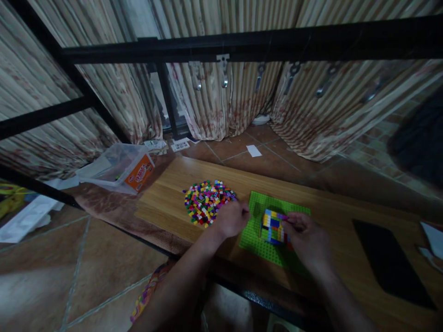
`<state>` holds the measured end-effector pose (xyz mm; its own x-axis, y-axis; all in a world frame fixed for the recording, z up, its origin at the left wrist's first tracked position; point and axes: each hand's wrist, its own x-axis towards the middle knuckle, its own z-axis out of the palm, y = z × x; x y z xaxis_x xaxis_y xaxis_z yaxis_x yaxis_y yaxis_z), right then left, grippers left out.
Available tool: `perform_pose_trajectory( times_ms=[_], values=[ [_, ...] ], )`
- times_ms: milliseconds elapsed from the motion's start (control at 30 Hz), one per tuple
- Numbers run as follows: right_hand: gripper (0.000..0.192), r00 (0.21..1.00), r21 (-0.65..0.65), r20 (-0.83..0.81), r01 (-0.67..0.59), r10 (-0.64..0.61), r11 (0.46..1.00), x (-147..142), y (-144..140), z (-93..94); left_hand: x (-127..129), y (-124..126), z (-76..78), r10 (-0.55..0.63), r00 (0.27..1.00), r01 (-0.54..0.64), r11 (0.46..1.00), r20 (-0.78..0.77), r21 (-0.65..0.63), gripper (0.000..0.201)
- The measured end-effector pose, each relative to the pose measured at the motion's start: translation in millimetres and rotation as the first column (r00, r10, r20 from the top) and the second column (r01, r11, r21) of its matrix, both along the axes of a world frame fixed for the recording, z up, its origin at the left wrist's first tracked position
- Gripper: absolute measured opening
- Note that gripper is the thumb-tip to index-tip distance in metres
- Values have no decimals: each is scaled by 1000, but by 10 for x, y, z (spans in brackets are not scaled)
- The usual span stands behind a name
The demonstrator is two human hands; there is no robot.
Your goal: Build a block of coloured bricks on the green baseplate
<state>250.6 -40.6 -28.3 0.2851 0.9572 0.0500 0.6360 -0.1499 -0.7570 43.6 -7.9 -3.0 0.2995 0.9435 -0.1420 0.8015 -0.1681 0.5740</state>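
left hand (231, 219) sits at the right edge of the pile of small bricks (206, 201), fingers curled narrow toward the green baseplate (258, 230); can't tell if it's pinching a brick, fingertips are hidden. right hand (306, 237) rests over the right side of the baseplate, fingers closed on the right edge of the multicolour brick block (273, 226), thumb and fingers touching its top corner. block stands on the baseplate, roughly mid-plate, built of yellow, blue, white, green and red rows. baseplate lies flat on the wooden table (166, 203), just right of the brick pile, touching or nearly touching it. pile is loose, mixed colours, spread in a rough oval. clear plastic tub (116, 168) with an orange label lies tilted at the far left corner of the table, well apart from the pile. dark flat rectangle (387, 258) lies on the table to the right, well apart from the right hand. white paper bits (432, 240) at the far right edge. striped curtains (224, 106) hang behind, black metal frame bars (242, 46) cross the top of view. tiled floor (69, 267) below left. scene is dim, fine detail on the bricks is not readable.
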Motion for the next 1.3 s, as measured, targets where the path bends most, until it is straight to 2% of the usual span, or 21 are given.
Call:
perform_pose_trajectory(
  times_ms=[133,200,333,467,633,833,1133,1300],
  values=[
    [30,1000,-12,-14,-8,8,1000,24,-4,-36,-355,120,53,185,978,-177,981,-94,82,24],
    [31,1000,-14,5,-11,12,1000,40,-4,-54,-555,175,67,243,956,-228,968,-167,104,24],
    [32,997,-4,60,-38,39,999,42,-10,-45,-930,250,76,375,895,-369,927,-242,70,24],
    [34,995,-8,93,-33,34,999,21,-15,-13,-1140,270,66,408,870,-408,911,-277,59,30],
    [35,992,-3,117,-36,36,999,8,-14,-1,-1166,292,47,377,877,-388,921,-296,25,29],
    [34,992,-5,121,-42,42,999,7,-18,6,-1153,393,12,470,846,-457,882,-250,113,32],
    [31,990,22,124,-63,60,998,6,-28,17,-1043,489,-126,478,847,-455,878,-235,144,25],
    [30,993,38,98,-72,68,997,5,-21,7,-1072,502,-56,482,850,-458,876,-212,152,24]
  ],
)
